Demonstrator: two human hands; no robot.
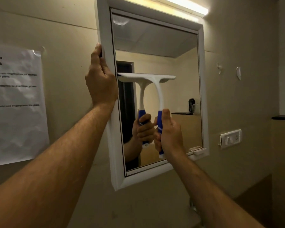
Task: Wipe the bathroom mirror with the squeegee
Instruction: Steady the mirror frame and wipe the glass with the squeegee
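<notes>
Squeegee (156, 89) was pressed against the mirror (171, 51) about midway up the glass, its white blade running level from the left edge of the glass to a little past the middle, so its long axis lay across the mirror while the blue-and-white handle hung straight down from it. The right hand (169, 135) was clenched round that handle, thumb up along the grip, directly below the blade; it was plainly the working hand, and any pull would likely run down toward it. The left hand (101, 79) was closed on the left side of the white frame (202, 89), fingers wrapped behind the edge, just beside the blade's left tip and apparently steadying the unit. Glass to the right of the blade's end and below it looked still to be covered. A small white catch (198, 150) sat at the frame's lower right corner. On the wall, a printed sheet (15, 104) hung far left and a switch plate (230, 138) to the right; no container showed.
</notes>
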